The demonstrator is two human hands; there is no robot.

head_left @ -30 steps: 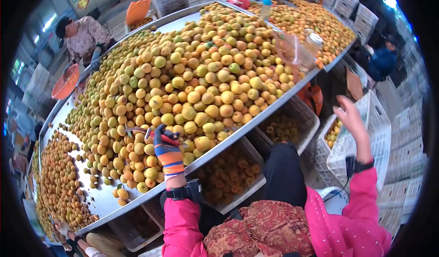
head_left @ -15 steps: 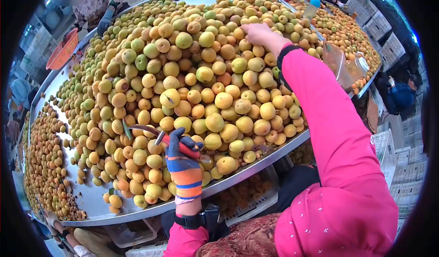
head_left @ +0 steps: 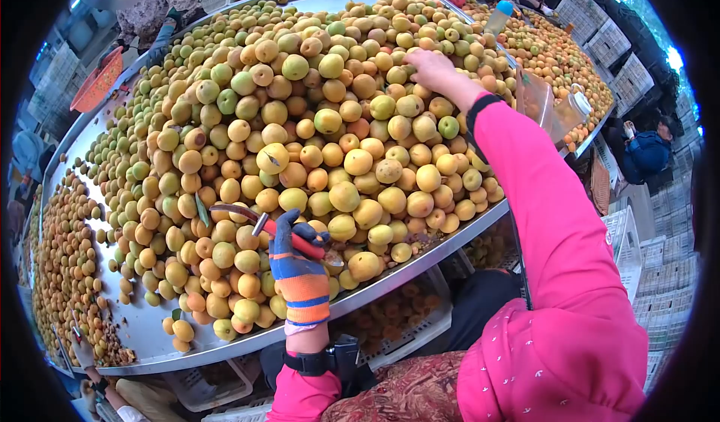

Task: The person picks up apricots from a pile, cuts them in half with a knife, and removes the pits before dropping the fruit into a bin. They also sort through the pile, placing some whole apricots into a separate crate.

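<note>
Over heaped fruit, left hand, fingers around red-handled knife; right hand, hold unclear; sleeve marks illegible.

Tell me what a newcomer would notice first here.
The big heap of yellow and green fruit on the metal table strikes first. Across it reaches a bright pink sleeve, its bare right hand at the fruit. Near the front edge, the striped-gloved left hand grips a red-handled curved knife.

A fruit-handling workshop: a metal table heaped with yellow-orange fruit, pale crates (stacked several high) past its right end, another crate beneath its near edge, a co-worker at its far side
</note>
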